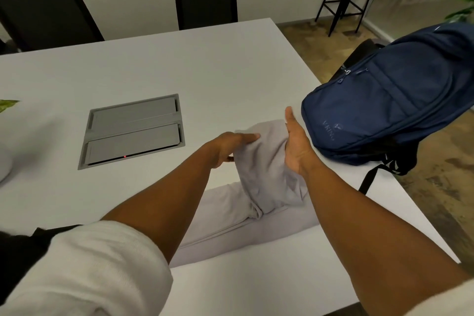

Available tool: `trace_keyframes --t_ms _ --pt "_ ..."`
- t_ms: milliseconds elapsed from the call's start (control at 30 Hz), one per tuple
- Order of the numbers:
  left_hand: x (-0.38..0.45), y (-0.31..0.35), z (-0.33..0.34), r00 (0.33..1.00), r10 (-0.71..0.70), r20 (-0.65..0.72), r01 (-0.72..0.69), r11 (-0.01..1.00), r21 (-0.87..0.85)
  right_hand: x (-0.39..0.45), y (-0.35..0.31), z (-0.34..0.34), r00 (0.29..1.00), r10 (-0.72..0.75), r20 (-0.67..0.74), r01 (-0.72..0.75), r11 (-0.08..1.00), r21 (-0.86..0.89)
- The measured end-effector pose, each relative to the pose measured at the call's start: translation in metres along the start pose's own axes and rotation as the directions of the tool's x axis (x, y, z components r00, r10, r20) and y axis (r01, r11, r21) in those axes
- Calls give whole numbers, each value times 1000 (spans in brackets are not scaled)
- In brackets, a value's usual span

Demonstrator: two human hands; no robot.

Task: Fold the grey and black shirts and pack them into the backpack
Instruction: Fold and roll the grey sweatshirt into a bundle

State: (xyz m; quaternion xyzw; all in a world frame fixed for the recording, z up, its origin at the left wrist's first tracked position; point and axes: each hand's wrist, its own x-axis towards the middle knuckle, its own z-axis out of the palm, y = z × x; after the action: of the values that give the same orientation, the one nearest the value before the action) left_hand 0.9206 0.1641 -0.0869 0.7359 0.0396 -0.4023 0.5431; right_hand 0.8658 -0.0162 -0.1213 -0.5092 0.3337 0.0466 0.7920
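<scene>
The grey shirt (266,177) is lifted at its far end off the white worktop (205,64), gripped by the left hand (230,145) and the right hand (295,141). Pale lettering, partly readable as "V KIN", is printed on the navy backpack (389,100) just beside.

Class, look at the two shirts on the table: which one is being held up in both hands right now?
The grey shirt, lifted between the left hand and right hand. The black shirt lies untouched at the table's near left edge.
</scene>
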Motion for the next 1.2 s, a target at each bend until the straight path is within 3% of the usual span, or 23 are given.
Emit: trace_keyframes --t_ms 67,167,200,300,433,533,633,800,867,933,1000,1067,1133,1200 --pt "2 -4 -1 995 -68 -68 73 995 68 -15 -11 10 992 -122 25 123 991 -44" --pt "10 -9 -5 929 -95 -356 86 995 -43 -27 -14 23 967 -229 112 246 954 -171" --pt "10 -7 -6 932 -104 -347 55 987 -148 -30 -14 29 955 -266 132 291 927 -236" --pt "-1 7 -8 991 -102 -82 64 925 -375 -38 -10 43 917 -325 231 397 798 -455" --pt "-7 24 -6 999 16 33 -10 984 -176 -47 4 61 890 -208 406 430 678 -596" --pt "-11 23 -2 999 -7 -48 9 999 51 -50 11 68 894 -104 436 386 673 -631" --pt "-10 10 -8 993 20 -119 -11 997 80 -47 18 65 902 -62 426 332 731 -596" --pt "-19 -15 -22 994 64 -92 -75 989 -127 -39 41 58 975 -83 205 174 860 -480" --pt "-24 -32 -37 993 3 -120 -34 965 -258 -31 55 53 990 -106 92 137 873 -469" --pt "-24 -54 -59 995 -43 -91 7 930 -369 -21 68 48 991 -129 -37 91 846 -526" --pt "-23 -78 -79 999 -47 -12 36 890 -454 -10 84 43 980 -109 -165 -28 750 -661" --pt "-27 -98 -90 997 -77 -2 67 882 -466 -2 101 38 929 -39 -367 -239 694 -680" --pt "-29 -111 -98 987 -151 -54 116 904 -413 5 122 31 823 48 -566 -414 734 -539" --pt "-24 -125 -104 961 -238 -141 174 916 -361 12 147 23 738 177 -651 -504 786 -358"
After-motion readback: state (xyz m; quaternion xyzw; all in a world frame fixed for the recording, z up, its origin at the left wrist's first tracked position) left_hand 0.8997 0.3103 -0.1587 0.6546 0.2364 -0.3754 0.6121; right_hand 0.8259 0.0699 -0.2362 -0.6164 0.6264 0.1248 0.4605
